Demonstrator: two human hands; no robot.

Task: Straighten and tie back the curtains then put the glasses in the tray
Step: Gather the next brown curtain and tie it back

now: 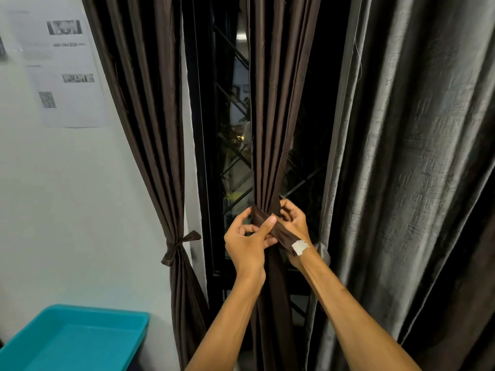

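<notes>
1. Because the middle curtain (270, 103) is thin brown cloth gathered into long narrow pleats, I judge it light and limp. It should squeeze down easily and spread out again once the hold slackens.
2. It hangs in front of the dark window grille (235, 159), between a left curtain (150, 129) already cinched with a knot (179, 245) and a thicker-looking grey curtain (415, 156) on the right. Its waist is bunched at the level of the hands.
3. The tie band (261, 216) is a narrow strip of the same fabric, wrapped round that waist. Its loose end slants down across the right wrist and ends in a white tag (300, 247).
4. The left grip (246, 245) pinches the band, with the thumb pressed flat on its front and the fingers curled in behind.
5. The right grip (294, 226) has its fingers curled tightly on the right edge of the wrap. I cannot tell whether they catch the band alone or some pleats as well.
6. The cloth has a slight sheen, so the band will probably slip. I judge the best hold to be close to the wrap, where the tension is, not out at the tagged end.
7. The teal tray (80, 336) sits at lower left, well apart from the curtains. The glasses are not in view.
</notes>
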